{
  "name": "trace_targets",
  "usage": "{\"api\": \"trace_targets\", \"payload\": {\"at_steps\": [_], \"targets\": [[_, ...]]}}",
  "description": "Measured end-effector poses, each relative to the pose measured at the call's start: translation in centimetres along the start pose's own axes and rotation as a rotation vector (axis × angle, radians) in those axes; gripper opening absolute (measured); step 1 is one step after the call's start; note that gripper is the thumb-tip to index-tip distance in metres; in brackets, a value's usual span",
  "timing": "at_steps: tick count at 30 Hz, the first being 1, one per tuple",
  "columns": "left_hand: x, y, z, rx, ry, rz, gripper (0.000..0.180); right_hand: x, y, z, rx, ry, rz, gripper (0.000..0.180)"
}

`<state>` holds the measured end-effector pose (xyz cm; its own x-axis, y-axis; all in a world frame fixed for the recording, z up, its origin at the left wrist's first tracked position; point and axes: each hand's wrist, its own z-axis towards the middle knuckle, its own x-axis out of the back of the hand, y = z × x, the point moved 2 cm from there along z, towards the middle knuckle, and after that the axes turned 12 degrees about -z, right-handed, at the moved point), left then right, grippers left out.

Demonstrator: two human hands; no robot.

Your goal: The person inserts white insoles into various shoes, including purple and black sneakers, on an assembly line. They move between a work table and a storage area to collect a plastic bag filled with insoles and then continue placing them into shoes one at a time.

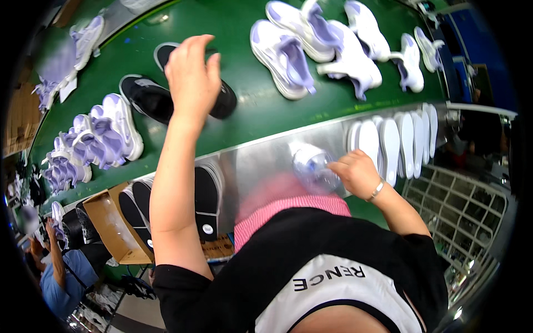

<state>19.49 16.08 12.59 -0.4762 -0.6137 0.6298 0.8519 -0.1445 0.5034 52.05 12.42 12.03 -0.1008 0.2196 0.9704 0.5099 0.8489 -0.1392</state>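
Both hands are out over the work: the right hand sits nearest, fingers closed around a clear plastic bottle lying on the metal ledge, its long axis running away to that hand's left. Just right of it stands a row of white insoles. Farther out, the left hand hangs open, fingers spread, over the green belt, directly above a pair of black shoes lying lengthwise left to right beneath it. Beyond lie white-and-lilac shoes.
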Motion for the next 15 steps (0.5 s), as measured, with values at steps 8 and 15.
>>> {"api": "trace_targets", "payload": {"at_steps": [8,15], "targets": [[-3.2,13.5,-16.3,-0.059,-0.968,-0.554,0.032,-0.5,6.0,0.6,-0.36,0.13,0.151,0.021],[-3.9,12.4,-18.3,-0.043,-0.744,-0.276,0.019,-3.1,16.6,9.6,-0.698,0.104,-0.445,0.065]]}}
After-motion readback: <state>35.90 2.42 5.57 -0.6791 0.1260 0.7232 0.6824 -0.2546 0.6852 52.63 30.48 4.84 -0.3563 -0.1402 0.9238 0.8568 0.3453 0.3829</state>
